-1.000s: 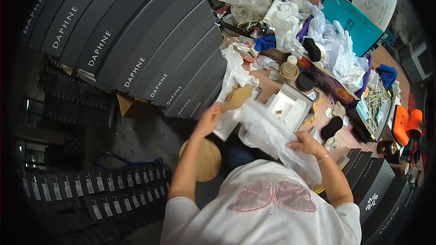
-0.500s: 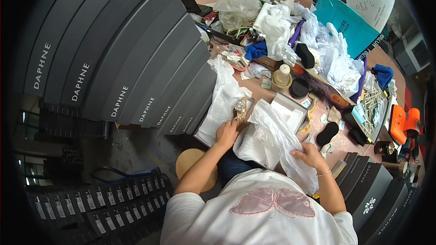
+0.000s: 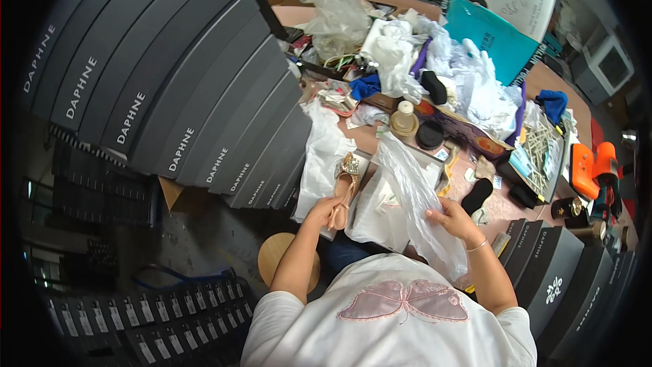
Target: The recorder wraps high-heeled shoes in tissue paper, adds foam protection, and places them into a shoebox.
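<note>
A tan flat shoe with a glittering ornament at its toe (image 3: 344, 187) is upheld by my left hand (image 3: 322, 212), whose fingers close round its heel end. Under and beyond it, white tissue paper (image 3: 323, 143) lines an open shoebox. My right hand (image 3: 451, 219) pinches the edge of a crumpled white tissue sheet (image 3: 411, 187). That sheet is raised over a second open box lined with white paper (image 3: 375, 216), just in front of my body. What lies beneath the paper there is hidden.
Tall stacks of dark grey shoeboxes (image 3: 204, 88) rise on the left; more boxes (image 3: 553, 265) stand at the right. A bottle (image 3: 405, 121), a black round tin (image 3: 429, 134), black pads (image 3: 477, 196) and a bin of white plastic and gloves (image 3: 468, 88) crowd the table. A round wooden stool (image 3: 277, 258) is below.
My left hand has lifted the shoe from the left box and drawn it toward me. My right hand still holds the tissue sheet. The whole view has shifted slightly.
</note>
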Motion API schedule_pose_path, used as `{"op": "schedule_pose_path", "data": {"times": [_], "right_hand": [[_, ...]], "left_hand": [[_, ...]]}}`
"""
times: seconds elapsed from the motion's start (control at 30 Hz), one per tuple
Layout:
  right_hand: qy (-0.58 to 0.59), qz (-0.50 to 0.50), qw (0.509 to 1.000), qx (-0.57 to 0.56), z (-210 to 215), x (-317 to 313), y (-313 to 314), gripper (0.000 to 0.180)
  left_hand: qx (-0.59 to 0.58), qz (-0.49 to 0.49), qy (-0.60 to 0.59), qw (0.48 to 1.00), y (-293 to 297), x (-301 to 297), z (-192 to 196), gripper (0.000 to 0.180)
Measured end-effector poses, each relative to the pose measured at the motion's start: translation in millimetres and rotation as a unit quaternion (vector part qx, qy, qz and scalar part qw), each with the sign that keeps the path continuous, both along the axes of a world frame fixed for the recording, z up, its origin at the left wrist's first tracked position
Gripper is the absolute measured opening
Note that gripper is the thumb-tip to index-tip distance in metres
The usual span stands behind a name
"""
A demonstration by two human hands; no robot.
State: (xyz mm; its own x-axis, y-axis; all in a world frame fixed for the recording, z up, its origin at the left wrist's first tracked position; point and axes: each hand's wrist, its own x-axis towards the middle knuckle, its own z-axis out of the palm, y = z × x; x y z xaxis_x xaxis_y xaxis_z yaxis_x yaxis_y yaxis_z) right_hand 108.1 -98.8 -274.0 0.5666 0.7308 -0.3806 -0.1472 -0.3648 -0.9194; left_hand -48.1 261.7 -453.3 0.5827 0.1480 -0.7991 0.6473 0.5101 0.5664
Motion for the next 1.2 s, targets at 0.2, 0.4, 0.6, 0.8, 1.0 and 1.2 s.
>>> {"op": "schedule_pose_path", "data": {"times": [0.2,0.4,0.6,0.8,1.0,1.2], "right_hand": [[-0.113,-0.02,0.993,-0.019,31,14,-9,0.03],[-0.244,-0.025,0.97,-0.004,34,19,7,0.026],[-0.261,-0.035,0.965,-0.006,21,19,4,0.023],[-0.324,-0.07,0.942,-0.053,29,26,2,0.021],[-0.351,0.041,0.936,0.002,18,-7,28,0.021],[-0.15,0.196,0.959,0.138,41,-54,36,0.024]], "left_hand": [[-0.107,-0.043,-0.142,0.983,-2,-6,83,0.043],[-0.188,0.023,-0.197,0.962,-18,-8,128,0.043],[-0.334,0.071,-0.175,0.924,-47,-25,137,0.036],[-0.128,-0.116,-0.218,0.961,-69,-36,169,0.03],[-0.066,-0.264,-0.276,0.922,-110,-51,223,0.071],[-0.258,-0.047,-0.251,0.932,-151,-35,170,0.086]]}}
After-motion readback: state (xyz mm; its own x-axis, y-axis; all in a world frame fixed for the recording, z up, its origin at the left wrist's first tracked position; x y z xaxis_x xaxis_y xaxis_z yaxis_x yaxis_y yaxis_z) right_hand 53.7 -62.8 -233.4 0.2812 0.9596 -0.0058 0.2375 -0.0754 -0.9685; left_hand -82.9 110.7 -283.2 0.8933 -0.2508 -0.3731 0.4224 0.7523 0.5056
